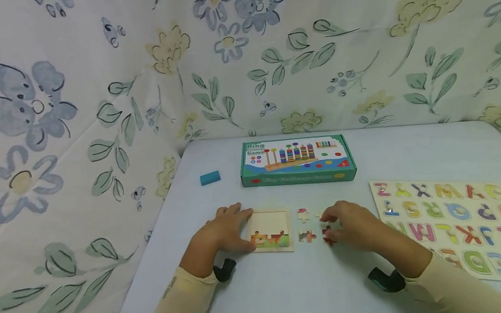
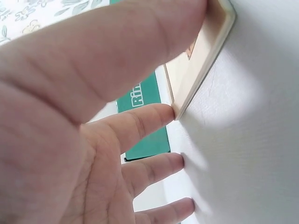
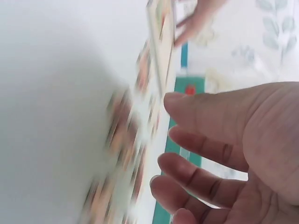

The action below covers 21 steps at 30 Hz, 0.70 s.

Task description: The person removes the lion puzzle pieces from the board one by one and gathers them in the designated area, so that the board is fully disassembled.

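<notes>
A small square wooden puzzle tray lies on the white table, with joined picture pieces filling its lower part. My left hand spans the tray's left side, thumb at the lower corner and index finger at the upper one; the left wrist view shows its other fingers spread straight. Just right of the tray lie several loose jigsaw pieces. Over the rightmost of them hovers my right hand, partly covering them. In the right wrist view its fingers are loosely bent with nothing between them and the thumb.
A green Ring Challenge Game box sits behind the tray. To its left is a small blue block. A wooden alphabet board with colourful letters occupies the right side. Floral cloth hangs along the back and left.
</notes>
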Available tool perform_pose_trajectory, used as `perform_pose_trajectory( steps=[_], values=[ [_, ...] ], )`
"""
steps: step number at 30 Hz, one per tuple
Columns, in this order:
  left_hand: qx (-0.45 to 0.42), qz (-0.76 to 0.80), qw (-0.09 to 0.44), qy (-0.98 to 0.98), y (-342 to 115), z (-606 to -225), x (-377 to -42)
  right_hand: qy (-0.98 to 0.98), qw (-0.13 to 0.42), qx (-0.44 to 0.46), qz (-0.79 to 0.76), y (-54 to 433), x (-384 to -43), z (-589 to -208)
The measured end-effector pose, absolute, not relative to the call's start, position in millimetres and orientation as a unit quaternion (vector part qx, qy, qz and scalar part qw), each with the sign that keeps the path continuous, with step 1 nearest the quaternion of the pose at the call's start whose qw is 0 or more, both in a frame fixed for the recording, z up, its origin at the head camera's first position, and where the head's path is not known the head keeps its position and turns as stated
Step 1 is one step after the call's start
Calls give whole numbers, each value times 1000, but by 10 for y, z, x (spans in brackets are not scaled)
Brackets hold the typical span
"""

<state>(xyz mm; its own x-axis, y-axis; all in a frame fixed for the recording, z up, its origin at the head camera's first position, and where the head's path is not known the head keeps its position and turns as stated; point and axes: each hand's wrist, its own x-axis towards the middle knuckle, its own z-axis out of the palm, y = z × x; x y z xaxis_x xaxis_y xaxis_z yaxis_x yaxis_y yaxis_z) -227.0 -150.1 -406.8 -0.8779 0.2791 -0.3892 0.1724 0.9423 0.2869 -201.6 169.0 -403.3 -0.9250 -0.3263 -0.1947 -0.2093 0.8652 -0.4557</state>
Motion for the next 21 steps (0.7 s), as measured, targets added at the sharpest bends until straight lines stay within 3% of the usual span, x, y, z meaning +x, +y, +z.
perform_pose_trajectory(
  steps=[11,21],
  values=[
    [117,106,222,962,-1552,-4070,-2257,938,144,-237,-206,567,-2147,-4114],
    [119,115,224,960,-1577,-4039,-2250,928,155,-268,-205,179,-2209,-4186]
  ],
)
